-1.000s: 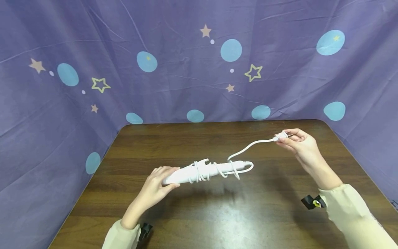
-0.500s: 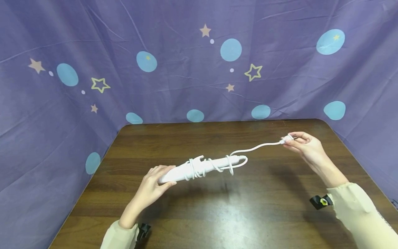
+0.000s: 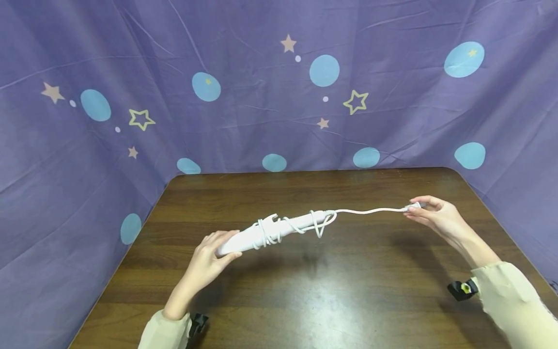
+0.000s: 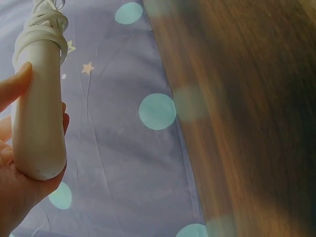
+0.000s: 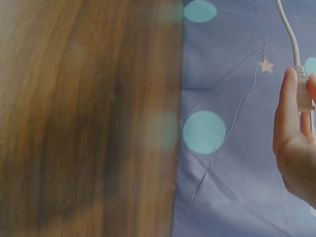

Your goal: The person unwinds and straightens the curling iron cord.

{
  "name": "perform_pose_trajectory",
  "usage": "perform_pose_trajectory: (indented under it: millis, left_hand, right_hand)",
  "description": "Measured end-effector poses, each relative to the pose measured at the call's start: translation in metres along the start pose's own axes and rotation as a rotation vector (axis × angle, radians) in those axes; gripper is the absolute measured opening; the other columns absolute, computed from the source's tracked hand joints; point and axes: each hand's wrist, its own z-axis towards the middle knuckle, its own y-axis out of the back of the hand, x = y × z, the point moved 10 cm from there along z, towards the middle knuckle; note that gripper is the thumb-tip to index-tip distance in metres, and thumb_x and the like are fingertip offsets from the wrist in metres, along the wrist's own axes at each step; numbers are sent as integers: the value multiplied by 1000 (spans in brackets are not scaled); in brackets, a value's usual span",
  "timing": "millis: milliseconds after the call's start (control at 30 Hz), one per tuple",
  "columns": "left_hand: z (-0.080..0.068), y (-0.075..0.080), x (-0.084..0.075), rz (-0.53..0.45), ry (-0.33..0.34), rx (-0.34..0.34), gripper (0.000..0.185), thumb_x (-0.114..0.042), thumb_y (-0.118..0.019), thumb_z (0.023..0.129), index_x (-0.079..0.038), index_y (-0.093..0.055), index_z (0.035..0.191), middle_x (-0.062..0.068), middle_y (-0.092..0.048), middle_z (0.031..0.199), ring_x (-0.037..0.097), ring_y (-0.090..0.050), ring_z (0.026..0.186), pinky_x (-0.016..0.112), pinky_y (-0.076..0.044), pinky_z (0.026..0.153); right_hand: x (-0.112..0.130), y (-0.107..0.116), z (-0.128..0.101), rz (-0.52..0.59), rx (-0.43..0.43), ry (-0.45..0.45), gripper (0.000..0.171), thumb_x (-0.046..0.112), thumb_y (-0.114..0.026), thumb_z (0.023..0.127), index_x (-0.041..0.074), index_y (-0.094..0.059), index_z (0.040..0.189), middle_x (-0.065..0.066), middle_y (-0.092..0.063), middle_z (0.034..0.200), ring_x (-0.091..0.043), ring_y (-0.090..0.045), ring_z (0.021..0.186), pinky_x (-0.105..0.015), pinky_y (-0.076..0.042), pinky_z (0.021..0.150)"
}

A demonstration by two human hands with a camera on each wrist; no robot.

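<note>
Above table (image 3: 305, 300), left hand (image 3: 209, 259) grips wand (image 3: 270, 232) — right hand (image 3: 438, 218) pinches plug (image 3: 413, 207); unwinding cord (image 3: 370, 211) likely continues.

My head camera looks down on the table (image 3: 305, 291); both wrist cameras, close in, share its edge and the backdrop (image 3: 261, 97).

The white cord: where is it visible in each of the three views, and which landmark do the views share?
Head: the cord runs from the wand in the left hand to the right hand, centre right.
Left wrist: coils at the top left, round the wand.
Right wrist: top right, going down into the fingers.
Shared landmark: the purple cloth with blue dots.
</note>
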Motion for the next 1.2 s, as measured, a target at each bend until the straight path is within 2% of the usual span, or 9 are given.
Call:
perform_pose_trajectory:
  millis: [133, 367, 433, 600, 667, 733, 867, 1000, 1200]
  left_hand:
    - [-2, 0, 4, 11, 18, 2, 49, -9, -78, 59, -1, -62, 105, 8, -63, 91, 24, -58, 84, 52, -37, 83]
    - [-3, 1, 9, 5, 26, -8, 49, -8, -78, 59, -3, -62, 105, 8, -63, 91, 23, -58, 83, 53, -37, 82]
    - [-3, 0, 10, 6, 30, -8, 49, -8, -78, 59, -3, -62, 105, 9, -63, 91, 23, -58, 83, 53, -37, 82]
    - [-4, 0, 12, 17, 39, -3, 48, -9, -78, 59, -2, -63, 105, 9, -63, 90, 23, -58, 83, 51, -38, 82]
    - [-5, -1, 13, 20, 44, -2, 48, -9, -78, 60, -2, -63, 105, 9, -63, 90, 23, -58, 82, 50, -38, 82]
    - [-5, -2, 14, 22, 51, 2, 48, -10, -78, 60, -2, -63, 105, 8, -63, 90, 23, -58, 82, 49, -37, 83]
    - [-4, -5, 15, 18, 62, 14, 48, -11, -78, 60, -3, -62, 105, 9, -63, 91, 23, -58, 83, 50, -37, 83]
    - [-4, -7, 14, 7, 56, 21, 48, -11, -78, 60, -2, -62, 105, 9, -63, 91, 23, -58, 83, 51, -37, 82]
    - [-4, -9, 13, 4, 42, 33, 49, -12, -78, 60, -2, -62, 105, 9, -63, 91, 23, -58, 83, 48, -37, 83]
  right_hand:
    - [-1, -2, -7, -59, 16, -48, 38, -14, -49, 82, -12, -41, 119, -22, -59, 101, -34, -58, 96, -38, -42, 84]
    - [1, -12, -19, -446, 2, -127, 37, 2, -63, 79, -5, -50, 113, -13, -65, 96, -25, -63, 87, -34, -48, 73]
    - [7, -25, -23, -529, 44, -118, 34, 3, -62, 80, -4, -52, 111, -11, -66, 94, -24, -64, 85, -35, -48, 72]
    - [33, -78, -38, -750, 147, -84, 23, 7, -63, 80, -3, -58, 100, -1, -67, 85, -15, -64, 75, -31, -50, 66]
    - [40, -96, -43, -797, 178, -80, 21, 4, -62, 79, -8, -58, 96, 2, -66, 81, -10, -62, 72, -28, -50, 64]
    - [40, -105, -46, -817, 205, -83, 20, -2, -61, 78, -14, -55, 94, 3, -65, 78, -6, -61, 70, -25, -50, 62]
    - [33, -106, -48, -842, 250, -125, 23, -7, -59, 78, -22, -51, 94, 4, -64, 79, -2, -59, 71, -22, -49, 62]
    - [25, -100, -49, -883, 275, -145, 23, -4, -60, 78, -20, -53, 93, 5, -64, 79, -1, -58, 70, -20, -48, 61]
    - [22, -100, -50, -985, 294, -107, 18, -1, -66, 74, -12, -59, 86, 7, -63, 75, 2, -53, 66, -18, -43, 57]
